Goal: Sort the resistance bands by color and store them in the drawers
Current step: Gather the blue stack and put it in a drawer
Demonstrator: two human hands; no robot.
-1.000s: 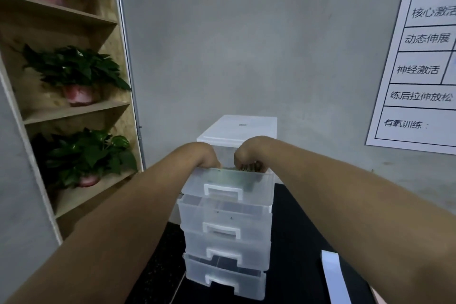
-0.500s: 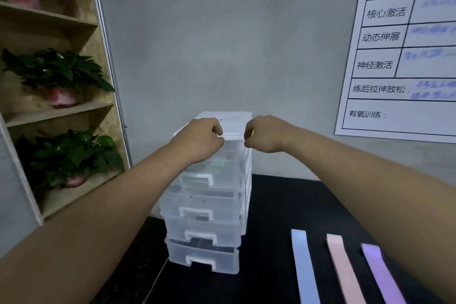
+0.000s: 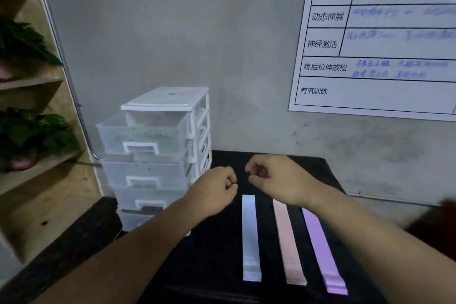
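Drawers [image 3: 153, 155] stand at the counter's [image 3: 209, 254] left. The top drawer [image 3: 140, 134] is out, ready to load. Something greenish lies inside, possibly a band; too hazy to say. Your left hand [image 3: 217, 187] and right hand [image 3: 276, 180] hover curled and empty. The blue band [image 3: 250, 237], pink band [image 3: 288, 244] and purple band [image 3: 320, 247] lie parallel and apart, so each colour reads easily.

Grey plaster wall [image 3: 172, 32], scuffed and stained low on the right. Left side: wooden shelf unit [image 3: 32, 81] of chipboard, with a metal strip [image 3: 61, 57] along its edge. Two leafy potted plants on separate shelves, upper [image 3: 22, 44] and lower [image 3: 32, 136]; the lower one sits in a pink pot [image 3: 23, 163]. Right side: white wall chart [image 3: 385, 91] with a printed black grid, Chinese labels and blurred blue handwriting. Black tabletop [image 3: 217, 261] against the wall. Light dim and even.
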